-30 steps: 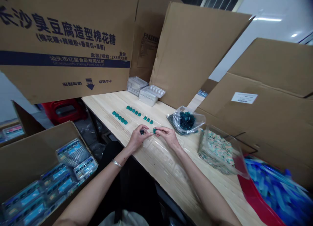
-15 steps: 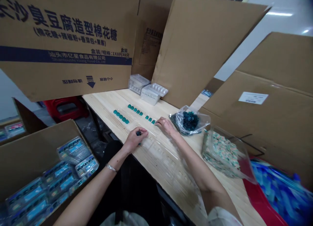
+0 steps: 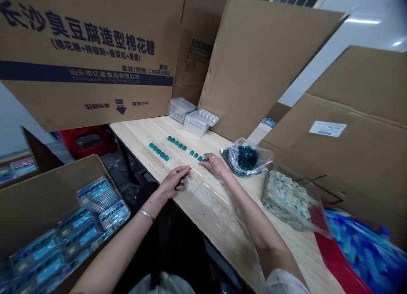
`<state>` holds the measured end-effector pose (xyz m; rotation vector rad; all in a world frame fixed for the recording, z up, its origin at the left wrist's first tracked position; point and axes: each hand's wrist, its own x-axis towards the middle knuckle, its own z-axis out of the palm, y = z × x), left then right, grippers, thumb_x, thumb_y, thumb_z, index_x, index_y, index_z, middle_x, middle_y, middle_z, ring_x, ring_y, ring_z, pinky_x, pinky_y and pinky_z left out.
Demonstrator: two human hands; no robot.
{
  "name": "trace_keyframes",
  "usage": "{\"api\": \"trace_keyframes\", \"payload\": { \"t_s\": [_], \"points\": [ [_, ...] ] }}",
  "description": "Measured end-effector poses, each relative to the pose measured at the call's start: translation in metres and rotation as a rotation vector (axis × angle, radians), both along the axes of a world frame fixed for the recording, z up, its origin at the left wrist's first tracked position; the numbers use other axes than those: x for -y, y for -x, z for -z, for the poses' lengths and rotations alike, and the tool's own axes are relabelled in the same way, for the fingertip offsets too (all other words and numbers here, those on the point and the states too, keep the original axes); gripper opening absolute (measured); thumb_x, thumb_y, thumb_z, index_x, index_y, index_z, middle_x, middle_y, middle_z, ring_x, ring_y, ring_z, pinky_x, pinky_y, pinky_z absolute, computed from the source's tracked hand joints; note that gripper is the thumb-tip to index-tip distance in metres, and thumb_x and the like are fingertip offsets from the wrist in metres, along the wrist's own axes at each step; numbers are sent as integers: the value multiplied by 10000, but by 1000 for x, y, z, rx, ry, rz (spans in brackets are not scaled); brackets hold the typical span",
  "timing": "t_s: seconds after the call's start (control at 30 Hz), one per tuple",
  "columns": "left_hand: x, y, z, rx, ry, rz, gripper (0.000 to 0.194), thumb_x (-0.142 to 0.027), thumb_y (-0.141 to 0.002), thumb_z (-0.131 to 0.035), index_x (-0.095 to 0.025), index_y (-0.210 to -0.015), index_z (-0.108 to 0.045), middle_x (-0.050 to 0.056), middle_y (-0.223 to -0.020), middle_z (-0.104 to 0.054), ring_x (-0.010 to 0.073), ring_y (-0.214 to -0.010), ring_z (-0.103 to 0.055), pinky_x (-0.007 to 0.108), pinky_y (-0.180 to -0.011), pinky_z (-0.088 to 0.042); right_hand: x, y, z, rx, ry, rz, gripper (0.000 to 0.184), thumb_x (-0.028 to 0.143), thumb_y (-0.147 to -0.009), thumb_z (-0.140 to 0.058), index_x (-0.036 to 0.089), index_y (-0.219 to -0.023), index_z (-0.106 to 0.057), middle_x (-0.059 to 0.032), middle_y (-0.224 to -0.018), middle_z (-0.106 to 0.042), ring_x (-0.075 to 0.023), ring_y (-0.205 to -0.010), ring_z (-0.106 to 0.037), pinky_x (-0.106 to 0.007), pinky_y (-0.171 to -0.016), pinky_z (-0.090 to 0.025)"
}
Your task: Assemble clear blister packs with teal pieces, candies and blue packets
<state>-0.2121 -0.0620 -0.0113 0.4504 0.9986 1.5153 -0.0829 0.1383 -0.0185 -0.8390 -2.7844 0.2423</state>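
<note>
My left hand [image 3: 174, 181] is closed around a few small dark teal pieces [image 3: 181, 184], held low over the table's near edge. My right hand [image 3: 215, 163] pinches a teal piece at the end of a short row of teal pieces [image 3: 196, 155]. Two more rows stand farther left, the near teal row [image 3: 158, 152] and the far teal row [image 3: 177, 143], in clear plastic trays that are hard to make out. Clear trays with moulded hollows [image 3: 211, 196] lie between my forearms. A plastic bag of dark teal pieces [image 3: 248, 157] sits just beyond my right hand.
Clear plastic containers [image 3: 195, 123] stand at the table's back. A clear bin of pale green-and-orange pieces [image 3: 288, 196] is on the right, near blue packets [image 3: 359, 243]. Cardboard panels [image 3: 263, 52] wall the back. A carton of packed boxes [image 3: 79, 230] stands lower left.
My left hand has turned a little, and the dark pieces in it now show lower in the grip. My right fingertips have shifted slightly at the row's end. The view has moved a little.
</note>
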Motion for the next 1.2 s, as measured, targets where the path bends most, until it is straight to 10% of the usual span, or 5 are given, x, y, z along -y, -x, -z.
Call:
{"api": "trace_keyframes", "payload": {
  "t_s": [0.17,0.8,1.2],
  "points": [
    [0,1,4,-21,34,-33,361,-385,-634,-756,-147,-860,-604,7,-800,-561,-5,-432,-344,111,-326,-138,-3,-4,5,-88,13,-114,172,185,-833,-568,143,-956,-682,-87,-948,-675,-150,-898,-602,-236,-826,-418],
    [-56,-11,11,17,53,-126,158,-193,-697,-701,-90,-727,-585,68,-700,-607,15,-409,-385,123,-311,-168,36,18,12,95,-125,206,253,125,-892,-409,115,-1034,-619,-166,-994,-627,-218,-990,-521,-307,-856,-372],
    [-41,-4,-13,321,-56,-148,212,-316,-851,-534,-111,-812,-576,99,-801,-622,50,-475,-448,149,-368,-316,71,-4,-27,-321,86,44,214,316,-863,-515,161,-912,-655,-79,-920,-660,-167,-833,-604,-278,-761,-465]
  ]
}}
